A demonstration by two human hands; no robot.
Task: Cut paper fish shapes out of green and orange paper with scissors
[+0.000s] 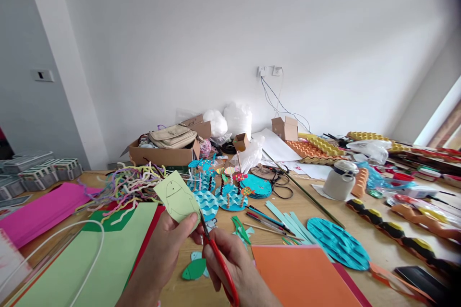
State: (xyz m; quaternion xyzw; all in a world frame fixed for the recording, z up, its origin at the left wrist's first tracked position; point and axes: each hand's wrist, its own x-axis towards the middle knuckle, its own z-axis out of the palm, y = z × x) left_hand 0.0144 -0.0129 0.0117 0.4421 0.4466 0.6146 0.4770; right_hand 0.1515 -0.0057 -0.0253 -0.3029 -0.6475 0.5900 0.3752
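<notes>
My left hand (166, 245) pinches a pale green paper piece (177, 196) with a fish outline drawn on it, held up above the wooden table (378, 249). My right hand (234, 264) is closed around red-handled scissors (218, 255), whose blades meet the paper's lower right edge. A cut-out green paper fish (194, 269) lies on the table just below my hands.
Light green (90, 259), pink (43, 211) and orange (298, 276) paper sheets lie around my hands. Behind are wavy pipe cleaners (122, 184), blue wave discs with small fish on sticks (226, 192), a blue ridged oval (336, 242), a cardboard box (165, 153), egg trays (313, 146) and a white jar (340, 180).
</notes>
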